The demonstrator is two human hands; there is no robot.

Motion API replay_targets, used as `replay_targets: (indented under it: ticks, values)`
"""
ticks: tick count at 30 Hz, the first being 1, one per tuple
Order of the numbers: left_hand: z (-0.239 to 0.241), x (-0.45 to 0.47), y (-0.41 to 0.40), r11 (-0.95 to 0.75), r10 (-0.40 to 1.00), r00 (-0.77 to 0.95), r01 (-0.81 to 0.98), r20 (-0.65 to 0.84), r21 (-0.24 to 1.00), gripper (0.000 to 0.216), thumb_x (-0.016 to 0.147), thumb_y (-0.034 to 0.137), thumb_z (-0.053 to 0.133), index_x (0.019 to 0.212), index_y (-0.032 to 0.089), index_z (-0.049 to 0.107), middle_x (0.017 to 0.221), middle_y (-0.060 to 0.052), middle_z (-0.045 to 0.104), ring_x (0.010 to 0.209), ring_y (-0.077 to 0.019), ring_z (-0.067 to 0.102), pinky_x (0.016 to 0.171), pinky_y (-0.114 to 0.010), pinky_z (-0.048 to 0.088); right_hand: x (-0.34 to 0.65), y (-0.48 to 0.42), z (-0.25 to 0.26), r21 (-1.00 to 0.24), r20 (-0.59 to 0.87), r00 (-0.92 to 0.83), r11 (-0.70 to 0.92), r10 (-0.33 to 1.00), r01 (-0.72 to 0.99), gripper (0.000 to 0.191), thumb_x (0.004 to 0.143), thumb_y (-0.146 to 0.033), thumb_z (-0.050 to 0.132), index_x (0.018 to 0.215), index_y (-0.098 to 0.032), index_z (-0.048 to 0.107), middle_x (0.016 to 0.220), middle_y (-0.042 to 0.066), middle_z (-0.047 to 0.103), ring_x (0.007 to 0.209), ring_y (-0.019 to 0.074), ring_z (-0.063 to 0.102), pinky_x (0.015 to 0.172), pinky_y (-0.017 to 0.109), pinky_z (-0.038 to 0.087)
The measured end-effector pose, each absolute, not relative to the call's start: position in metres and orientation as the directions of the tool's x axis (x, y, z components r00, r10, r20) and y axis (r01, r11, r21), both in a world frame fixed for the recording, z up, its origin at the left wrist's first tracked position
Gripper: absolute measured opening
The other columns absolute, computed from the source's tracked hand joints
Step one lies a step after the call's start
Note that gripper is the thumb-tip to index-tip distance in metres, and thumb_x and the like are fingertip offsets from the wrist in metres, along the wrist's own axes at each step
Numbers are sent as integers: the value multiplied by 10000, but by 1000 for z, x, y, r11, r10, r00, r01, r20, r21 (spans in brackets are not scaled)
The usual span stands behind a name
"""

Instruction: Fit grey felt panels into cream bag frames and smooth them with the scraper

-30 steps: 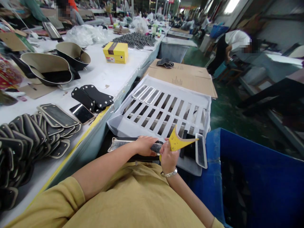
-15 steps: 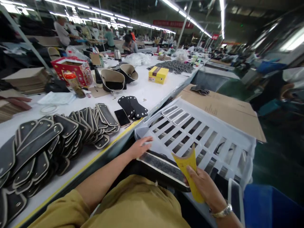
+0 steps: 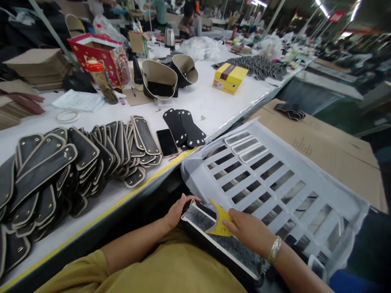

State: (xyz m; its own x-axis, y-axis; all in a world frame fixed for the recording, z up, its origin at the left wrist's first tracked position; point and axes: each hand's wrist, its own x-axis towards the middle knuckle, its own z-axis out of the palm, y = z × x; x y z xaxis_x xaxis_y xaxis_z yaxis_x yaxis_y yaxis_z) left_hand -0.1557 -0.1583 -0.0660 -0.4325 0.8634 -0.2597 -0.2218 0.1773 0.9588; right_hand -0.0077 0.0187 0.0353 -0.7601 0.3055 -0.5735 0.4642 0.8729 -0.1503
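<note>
My right hand (image 3: 244,228) is closed on a yellow piece with curved-in ends (image 3: 222,224), perhaps card or plastic. The yellow piece lies over the upper part of a long black block with a fuzzy grey top and pale edges (image 3: 232,248), close against my body. Around the far end of that block, my left hand (image 3: 177,211) is closed, its fingertips partly hidden behind the corner. Beyond both hands is a whitish slotted rack (image 3: 259,173), with several pale-edged grey pieces (image 3: 244,145) on its far left part.
On the white table (image 3: 195,103) to the left lie piled dark strips with pale edging (image 3: 91,156), a phone (image 3: 167,142), black cut pieces (image 3: 186,128) and a yellow box (image 3: 230,77). A cardboard sheet (image 3: 326,142) lies beyond the rack. Other people work at the back.
My left hand has gone from spread fingers to gripping the block's end. My right hand has brought the yellow piece left and down onto the grey top. The view has tilted downward.
</note>
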Motion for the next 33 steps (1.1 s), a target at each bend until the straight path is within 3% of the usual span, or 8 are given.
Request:
replay_targets:
  ticks: [3, 8, 11, 18, 24, 28, 33]
  values:
    - [-65, -155, -161, 247, 843, -446, -177, -301, 953, 721, 903, 519, -36, 1096, 176, 568, 1069, -36, 635, 1022, -179, 562, 952, -339, 409, -28, 13, 26, -189, -516, -806, 879, 291, 438, 305, 924, -367, 286, 863, -189, 525, 873, 89, 657, 766, 204, 619, 635, 288, 370]
    - [-65, -156, -160, 307, 809, -464, -190, -360, 933, 717, 898, 551, 8, 1135, 171, 568, 1153, -28, 608, 1085, -187, 531, 1008, -350, 363, -65, 1, 12, -19, -436, -840, 930, 324, 368, 429, 936, -428, 233, 825, -176, 562, 765, 109, 668, 693, 232, 630, 585, 307, 349]
    - [-63, -158, -160, 309, 813, -447, -209, -372, 928, 754, 892, 555, -16, 1115, 169, 592, 1133, -25, 619, 1084, -191, 530, 1017, -348, 347, -82, -5, 8, 23, -413, -860, 947, 300, 320, 429, 938, -404, 251, 824, -165, 588, 724, 113, 669, 682, 236, 628, 609, 318, 349]
    - [-74, -155, -158, 267, 781, -425, -435, -458, 860, 830, 862, 590, -77, 1060, 182, 617, 999, -18, 664, 1027, -192, 556, 975, -347, 378, -104, -15, 0, -37, -248, -934, 961, 257, 275, 429, 937, -393, 274, 805, -161, 610, 753, 123, 665, 730, 231, 608, 683, 342, 319]
    - [-76, -152, -156, 186, 746, -404, -637, -529, 748, 867, 835, 649, -51, 1044, 157, 632, 959, -36, 679, 974, -213, 587, 941, -356, 397, -116, -13, -6, -72, -229, -961, 982, 153, 174, 447, 939, -384, 283, 762, -159, 626, 707, 114, 669, 682, 223, 611, 657, 337, 302]
    - [-73, -149, -153, 88, 744, -397, -740, -537, 667, 878, 810, 703, 8, 986, 148, 665, 890, -48, 693, 898, -223, 614, 899, -349, 420, -124, -10, -9, -88, -200, -977, 992, 69, 88, 487, 947, -389, 250, 742, -162, 629, 703, 96, 675, 668, 207, 617, 637, 327, 299]
    - [-69, -144, -149, 21, 647, -449, -798, -616, 602, 846, 781, 746, 126, 905, 134, 698, 848, -77, 699, 854, -241, 626, 840, -331, 440, -129, -9, -12, -88, -186, -983, 996, -7, 10, 482, 947, -382, 251, 725, -167, 621, 694, 81, 672, 660, 203, 613, 635, 324, 298]
